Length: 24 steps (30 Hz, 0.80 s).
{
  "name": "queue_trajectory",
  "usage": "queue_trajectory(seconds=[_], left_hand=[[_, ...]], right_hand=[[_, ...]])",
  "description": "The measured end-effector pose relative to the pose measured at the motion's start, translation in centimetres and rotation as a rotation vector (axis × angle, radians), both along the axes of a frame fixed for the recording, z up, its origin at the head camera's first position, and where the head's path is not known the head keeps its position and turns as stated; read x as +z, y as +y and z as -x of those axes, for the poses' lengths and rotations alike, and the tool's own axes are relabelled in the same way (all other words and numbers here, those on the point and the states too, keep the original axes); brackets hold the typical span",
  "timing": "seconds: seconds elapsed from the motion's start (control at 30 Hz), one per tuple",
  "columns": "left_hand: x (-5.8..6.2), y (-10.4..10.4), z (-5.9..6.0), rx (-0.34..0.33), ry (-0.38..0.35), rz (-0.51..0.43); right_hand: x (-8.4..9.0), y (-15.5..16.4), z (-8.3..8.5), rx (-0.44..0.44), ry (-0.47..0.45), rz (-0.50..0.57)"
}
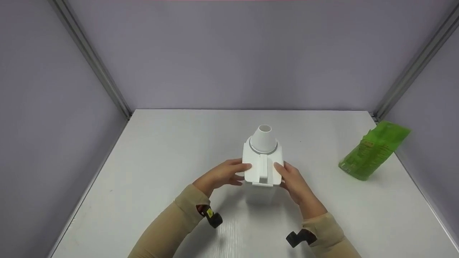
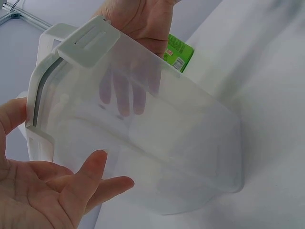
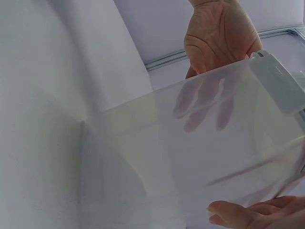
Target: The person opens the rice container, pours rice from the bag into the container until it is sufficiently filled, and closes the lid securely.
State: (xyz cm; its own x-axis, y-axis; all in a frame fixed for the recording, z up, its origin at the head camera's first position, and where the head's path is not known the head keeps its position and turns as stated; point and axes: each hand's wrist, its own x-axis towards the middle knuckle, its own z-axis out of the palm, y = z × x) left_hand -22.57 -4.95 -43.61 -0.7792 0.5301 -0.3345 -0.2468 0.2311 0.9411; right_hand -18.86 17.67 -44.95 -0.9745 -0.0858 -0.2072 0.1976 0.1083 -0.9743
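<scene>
A translucent plastic storage container (image 2: pixel 181 148) stands upright near the middle of the table, seemingly with nothing in it. Its white lid (image 1: pixel 254 175) bears a raised handle (image 1: pixel 263 166) and a cone-shaped spout (image 1: pixel 264 141) with an open round tip. At the lid's left edge my left hand (image 1: pixel 223 175) holds the container, thumb on top of the lid and fingers along the side. My right hand (image 1: pixel 296 184) grips the opposite edge the same way. Through the clear wall, fingers of the opposite hand show in both wrist views.
A green bag (image 1: pixel 374 150) stands at the right side of the white table (image 1: pixel 172 143), its top leaning right. Pale walls (image 1: pixel 229 53) with metal corner posts (image 1: pixel 96 61) close in the back and both sides.
</scene>
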Motion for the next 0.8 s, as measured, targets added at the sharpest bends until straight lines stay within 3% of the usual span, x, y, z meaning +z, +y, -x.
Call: queue_trajectory(seconds=[0.8], left_hand=[[-0.43,-0.81,-0.7,-0.003,0.012,0.004]], right_hand=[[-0.48,-0.83,-0.74,0.001,0.003,0.015]])
